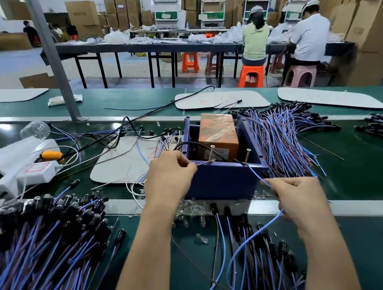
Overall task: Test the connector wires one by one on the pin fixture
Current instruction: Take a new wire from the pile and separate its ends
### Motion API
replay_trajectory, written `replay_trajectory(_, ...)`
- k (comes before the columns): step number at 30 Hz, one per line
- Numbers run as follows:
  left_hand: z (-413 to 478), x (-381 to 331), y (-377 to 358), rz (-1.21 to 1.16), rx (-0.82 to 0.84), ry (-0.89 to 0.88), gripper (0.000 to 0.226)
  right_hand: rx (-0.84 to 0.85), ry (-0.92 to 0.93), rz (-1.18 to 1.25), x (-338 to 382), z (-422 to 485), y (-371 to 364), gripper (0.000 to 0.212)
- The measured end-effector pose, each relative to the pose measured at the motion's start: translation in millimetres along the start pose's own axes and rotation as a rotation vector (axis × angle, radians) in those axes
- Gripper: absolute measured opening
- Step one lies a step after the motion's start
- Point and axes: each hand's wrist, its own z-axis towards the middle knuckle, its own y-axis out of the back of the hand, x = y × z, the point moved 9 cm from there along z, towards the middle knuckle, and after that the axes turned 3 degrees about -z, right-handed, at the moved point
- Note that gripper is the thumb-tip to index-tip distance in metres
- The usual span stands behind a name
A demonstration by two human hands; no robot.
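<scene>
The left hand's (168,174) fingers (186,163) are curled into a pinch on a thin lead end, holding it at the left screw pin (211,154) of the pin fixture (225,181), a blue open-topped box at the centre of the frame. The right hand's (297,199) fingers (273,188) pinch a blue connector wire (259,175), which runs up to the right screw pin (247,157) and loops away toward the bottom of the frame. Whether either end actually touches its pin is too fine to tell.

An orange block (219,134) sits inside the box. Heaps of blue and purple wires lie on the green counter (368,165): one at lower left (37,248), another right of the box (280,134).

This looks like mid-test of one wire. Next, both ends likely need steady contact on the pins, then the wire goes aside and a fresh one is picked.
</scene>
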Motion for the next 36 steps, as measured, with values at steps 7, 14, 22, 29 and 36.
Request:
replay_trajectory(7, 3, 8, 0, -0.015, 0.000, 0.036, 0.018, 0.028, -0.080, 0.092, -6, 1, -1, 0.026)
replay_trajectory(14, 4, 10, 0, -0.016, -0.006, 0.038, 0.018, 0.039, -0.080, 0.095, -5, 0, -1, 0.032)
replay_trajectory(22, 5, 7, 1, -0.012, -0.034, 0.022, 0.019, 0.059, -0.071, 0.086, 0, -5, -4, 0.031)
replay_trajectory(29, 4, 5, 1, -0.031, -0.022, 0.011, 0.012, 0.053, -0.070, 0.049, 6, -8, -1, 0.026)
replay_trajectory(36, -5, -21, 19, -0.163, -0.009, -0.134, 0.012, 0.045, 0.031, 0.279, 47, -22, 21, 0.030)
